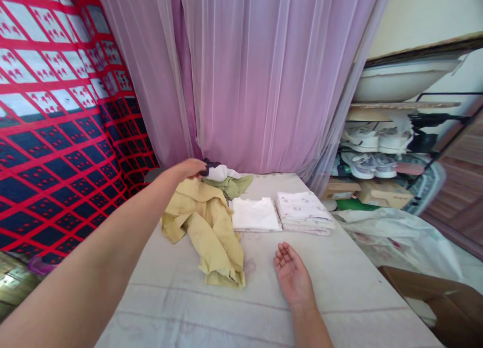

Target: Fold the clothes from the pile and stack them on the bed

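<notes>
My left hand [193, 168] reaches to the far edge of the cloth-covered surface. Its fingers are closed on a dark piece of clothing [211, 165], whose kind I cannot make out. Right beside it lies a bunched white garment [219, 173], with an olive-green garment [237, 185] under and next to it. Below my left forearm spreads a crumpled mustard-yellow garment [211, 227]. My right hand [291, 273] holds nothing; palm up and fingers loosely bent, it is nearest to a folded white shirt [254, 213] and a folded stack of white patterned cloth [304, 207].
A pale sheet [211, 313] covers the surface. Purple curtains [264, 86] hang behind it, and a red-and-dark patterned cloth [56, 152] hangs at left. On the right stand a rack with shoes [364, 164], cardboard boxes [385, 194] and a brown box [441, 297].
</notes>
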Demonstrator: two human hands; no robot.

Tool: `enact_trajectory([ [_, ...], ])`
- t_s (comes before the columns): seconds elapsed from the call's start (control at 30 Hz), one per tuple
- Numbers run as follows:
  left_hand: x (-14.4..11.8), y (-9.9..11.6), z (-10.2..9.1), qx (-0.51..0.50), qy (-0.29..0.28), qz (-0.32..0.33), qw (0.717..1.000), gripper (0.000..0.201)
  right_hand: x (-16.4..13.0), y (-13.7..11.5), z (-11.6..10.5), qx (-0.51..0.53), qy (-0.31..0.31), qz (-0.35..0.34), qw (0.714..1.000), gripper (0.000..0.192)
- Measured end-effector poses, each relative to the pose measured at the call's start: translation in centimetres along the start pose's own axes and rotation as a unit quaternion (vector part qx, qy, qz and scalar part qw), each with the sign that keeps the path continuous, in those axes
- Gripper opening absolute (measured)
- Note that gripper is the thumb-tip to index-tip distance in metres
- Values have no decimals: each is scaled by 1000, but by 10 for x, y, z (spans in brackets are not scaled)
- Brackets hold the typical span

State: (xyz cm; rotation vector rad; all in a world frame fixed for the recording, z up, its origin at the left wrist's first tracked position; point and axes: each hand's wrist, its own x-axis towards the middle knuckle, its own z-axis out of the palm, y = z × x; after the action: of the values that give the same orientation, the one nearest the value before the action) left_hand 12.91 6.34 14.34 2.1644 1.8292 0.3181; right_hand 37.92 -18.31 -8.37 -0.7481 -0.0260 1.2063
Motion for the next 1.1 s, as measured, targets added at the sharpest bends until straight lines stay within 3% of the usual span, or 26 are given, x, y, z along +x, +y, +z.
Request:
enact_trajectory([
  [0.03, 6, -2, -10, -26, 78, -21, 996, 37, 0, 0, 0, 1, -1, 1, 1000, 19],
  [0.1, 7, -11, -18, -41, 168, -44, 984, 45, 0, -1, 0, -2, -4, -1, 1000, 19],
  [0.2, -14, -33, 10, -34, 239, -37, 970, 52, 1, 0, 0, -24, -6, -11, 1000, 22],
  [0.27, -35, -50, 43, 63, 196, 102, 973, 50, 0, 3, 2, -69, -14, -33, 997, 27],
  [0.33, -52, -66, 74, 181, 138, 217, 949, 53, -4, 9, 5, -169, -44, -68, 982, 33],
  [0.4, -61, -79, 92, 254, 129, 225, 932, 54, -11, 18, 9, -312, -106, -109, 938, 38],
  [0.5, -57, -89, 95, 302, 142, 158, 929, 46, -23, 31, 16, -515, -224, -172, 809, 43],
  [0.6, -48, -93, 87, 312, 131, 132, 932, 40, -33, 38, 22, -631, -284, -214, 689, 55],
  [0.73, -46, -94, 84, 298, 129, 103, 940, 60, -39, 42, 26, -697, -284, -240, 613, 73],
  [0.8, -47, -95, 86, 304, 143, 94, 937, 72, -41, 44, 28, -709, -284, -260, 591, 67],
  [0.87, -45, -96, 87, 318, 162, 101, 929, 68, -41, 48, 30, -712, -289, -279, 577, 41],
  [0.93, -41, -97, 86, 325, 174, 114, 923, 51, -40, 51, 31, -700, -290, -289, 586, 19],
  [1.0, -35, -97, 84, 316, 174, 119, 925, 34, -38, 53, 31, -667, -292, -293, 619, 18],
  [1.1, -31, -92, 76, 269, 169, 92, 944, 31, -33, 51, 30, -600, -304, -301, 677, 16],
])
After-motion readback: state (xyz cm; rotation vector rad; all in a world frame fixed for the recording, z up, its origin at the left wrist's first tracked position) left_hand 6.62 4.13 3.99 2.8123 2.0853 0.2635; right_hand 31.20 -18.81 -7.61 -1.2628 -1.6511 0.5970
